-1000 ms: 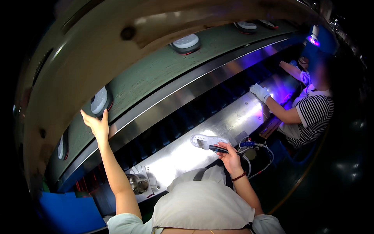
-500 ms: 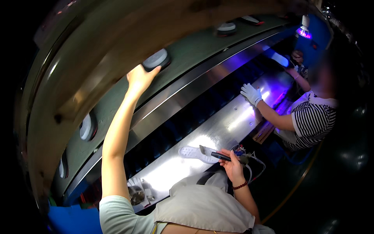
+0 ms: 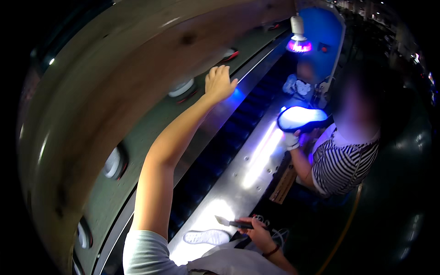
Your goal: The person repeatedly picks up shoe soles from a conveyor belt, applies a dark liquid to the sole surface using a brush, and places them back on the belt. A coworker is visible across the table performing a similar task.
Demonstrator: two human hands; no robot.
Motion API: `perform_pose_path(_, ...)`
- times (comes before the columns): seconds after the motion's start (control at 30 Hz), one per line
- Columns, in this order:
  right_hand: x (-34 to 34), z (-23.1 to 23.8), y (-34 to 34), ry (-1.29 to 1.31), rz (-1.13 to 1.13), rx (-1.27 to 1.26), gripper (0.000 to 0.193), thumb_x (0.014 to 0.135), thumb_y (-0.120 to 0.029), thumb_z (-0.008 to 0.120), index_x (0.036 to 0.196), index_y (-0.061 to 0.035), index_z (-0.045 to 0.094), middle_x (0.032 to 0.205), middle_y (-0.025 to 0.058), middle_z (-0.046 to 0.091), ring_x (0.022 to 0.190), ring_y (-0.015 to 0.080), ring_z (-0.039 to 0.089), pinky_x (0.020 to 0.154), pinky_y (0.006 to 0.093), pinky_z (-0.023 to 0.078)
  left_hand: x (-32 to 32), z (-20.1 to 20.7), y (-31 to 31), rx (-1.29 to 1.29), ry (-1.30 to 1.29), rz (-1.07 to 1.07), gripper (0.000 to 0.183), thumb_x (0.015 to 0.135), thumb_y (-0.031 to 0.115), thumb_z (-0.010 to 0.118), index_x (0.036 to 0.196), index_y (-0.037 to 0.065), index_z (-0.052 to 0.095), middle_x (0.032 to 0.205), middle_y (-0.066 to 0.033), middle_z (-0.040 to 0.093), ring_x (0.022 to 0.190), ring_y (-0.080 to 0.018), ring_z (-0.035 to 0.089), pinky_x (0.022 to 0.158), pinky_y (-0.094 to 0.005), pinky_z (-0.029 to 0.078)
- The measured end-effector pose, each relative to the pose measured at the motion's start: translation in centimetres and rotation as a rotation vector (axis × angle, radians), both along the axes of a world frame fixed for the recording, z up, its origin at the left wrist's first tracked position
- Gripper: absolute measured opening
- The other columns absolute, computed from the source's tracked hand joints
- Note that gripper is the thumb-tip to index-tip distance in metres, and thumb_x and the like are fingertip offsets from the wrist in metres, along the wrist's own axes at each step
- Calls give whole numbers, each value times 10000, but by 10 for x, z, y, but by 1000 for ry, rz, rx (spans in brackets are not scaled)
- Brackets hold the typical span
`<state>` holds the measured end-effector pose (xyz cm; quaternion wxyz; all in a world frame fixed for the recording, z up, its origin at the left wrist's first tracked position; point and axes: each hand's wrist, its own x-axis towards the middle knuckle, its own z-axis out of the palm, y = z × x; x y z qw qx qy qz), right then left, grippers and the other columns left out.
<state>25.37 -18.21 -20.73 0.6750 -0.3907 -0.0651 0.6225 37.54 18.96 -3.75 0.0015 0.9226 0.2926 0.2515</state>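
Observation:
My left hand (image 3: 220,83) reaches out over the near edge of the conveyor belt (image 3: 142,133), palm down and thumb apart, with nothing visible in it. Just left of it on the belt lies a grey-and-black shoe sole (image 3: 182,88). Above the metal bench, my right hand (image 3: 257,233) grips the black handle of a flat brush (image 3: 223,221) with pale bristles. Near that brush, but apart from it, a white sole (image 3: 206,237) lies on the brightly lit bench.
More soles (image 3: 115,162) ride the belt under a curved cover (image 3: 91,96). To the right, a co-worker in a striped shirt (image 3: 343,160) holds up a brightly lit sole (image 3: 300,118). A purple-glowing lamp (image 3: 298,43) hangs beyond. A cardboard box (image 3: 283,183) sits beside the metal bench (image 3: 229,188).
The view has swung right. My left hand has come off a sole on the belt. The brush in my right hand has moved off the white sole. The co-worker now holds up a sole.

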Motion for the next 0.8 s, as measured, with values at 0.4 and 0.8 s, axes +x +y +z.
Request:
perform_pose_path(0.4,48,-44,-6,173,-231,-40,453,899,-316,319,1087,76,448,1026,179,529,833,207,523,755,311,413,84,-14,87,266,73,130,281,764,333,530,830,63,572,831,-105,598,802,-261,576,691,-378,407)
perform_pose_path(0.8,30,-32,-5,128,24,33,371,899,-240,347,1050,74,474,1023,166,535,840,213,544,761,305,435,-106,8,-132,-183,-911,35,158,765,135,570,647,39,527,664,-54,485,649,-168,475,632,-279,363)
